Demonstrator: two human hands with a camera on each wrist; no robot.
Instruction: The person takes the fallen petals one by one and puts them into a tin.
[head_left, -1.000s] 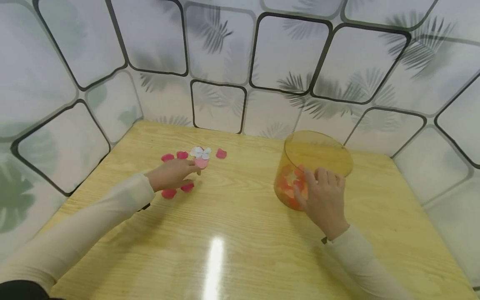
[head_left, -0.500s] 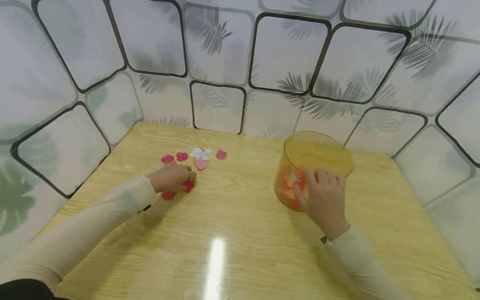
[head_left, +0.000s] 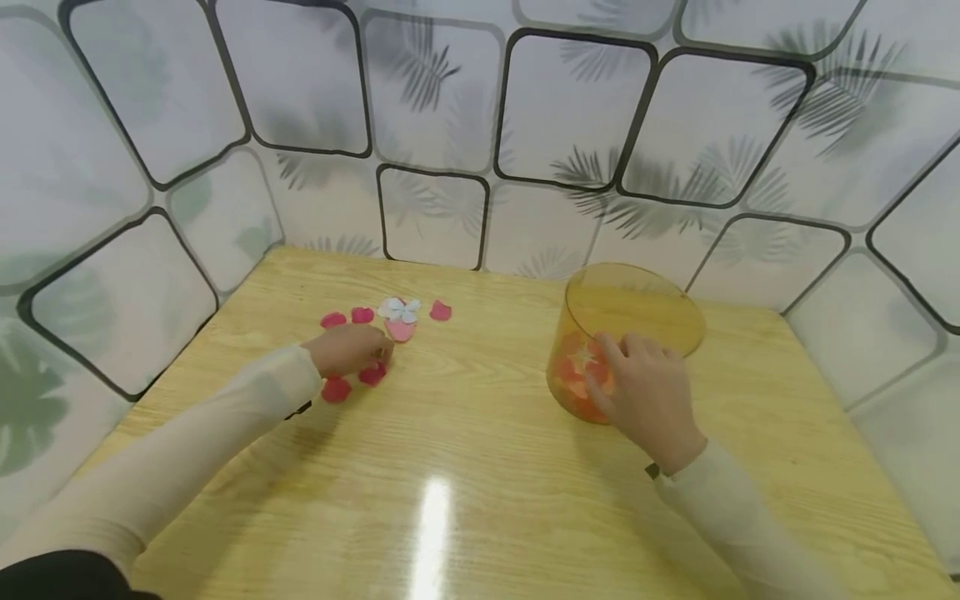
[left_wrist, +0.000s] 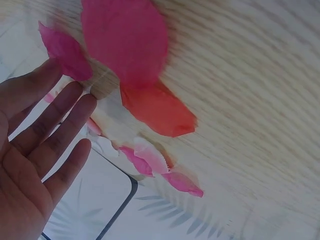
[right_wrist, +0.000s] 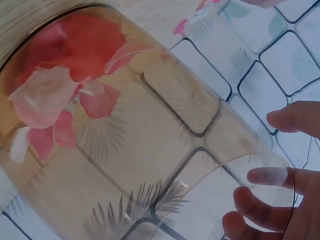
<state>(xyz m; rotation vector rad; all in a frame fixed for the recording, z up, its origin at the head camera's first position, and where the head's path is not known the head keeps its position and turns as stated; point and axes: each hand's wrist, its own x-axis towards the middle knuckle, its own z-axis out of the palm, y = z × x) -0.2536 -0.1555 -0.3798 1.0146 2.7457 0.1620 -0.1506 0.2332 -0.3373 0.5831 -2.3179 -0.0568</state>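
Observation:
My left hand [head_left: 347, 350] reaches down over the petals on the left part of the table. In the left wrist view its fingers are loosely extended, with the thumb and index fingertips right at the edge of a deep pink petal [left_wrist: 67, 55]. Beside it lie a larger pink petal [left_wrist: 127, 40] and an orange-red one [left_wrist: 159, 109]. A transparent amber cylindrical container [head_left: 572, 333] stands at right, holding red, pink and white petals [right_wrist: 95, 45] at its bottom. My right hand [head_left: 648, 396] grips its rim, thumb along the outer wall and fingers bent over the edge.
White and pink petals [head_left: 400, 310] overlap behind the left hand, and a single pink petal [head_left: 441, 311] lies just right of them. The wooden table [head_left: 480, 467] meets a patterned wall [head_left: 435, 217] at the back and sides. A bright reflection streaks the front.
My left hand has drawn slightly back toward the near petals, and its fingers now point down at them. The right hand stays on the container's rim.

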